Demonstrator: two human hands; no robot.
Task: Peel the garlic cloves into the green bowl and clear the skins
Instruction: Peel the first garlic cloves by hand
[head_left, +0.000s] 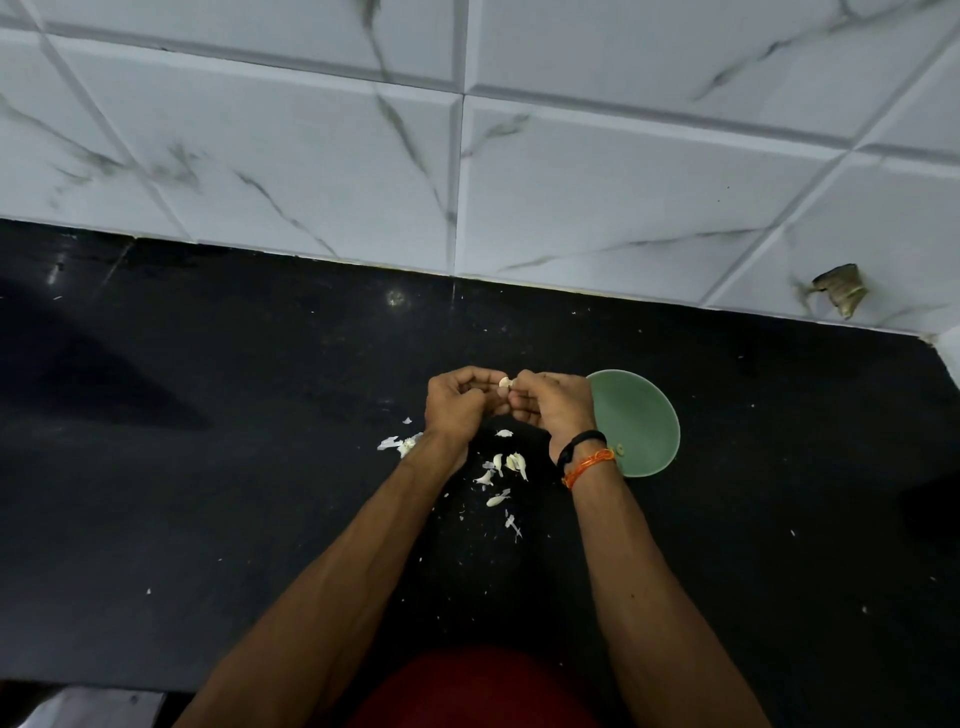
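Midway, I pinch a small pale garlic clove (505, 383) between my left hand (460, 402) and right hand (550, 402) beside the round green bowl (644, 415), one peeled clove (619, 449) inside, papery white skins (501, 467) uncleared on the black counter (208, 467).

I stand at a black counter (208, 467) that glints under overhead light. Behind it my wall (571, 182) is white marble-veined tile, with a chipped hole (839, 288) at right.
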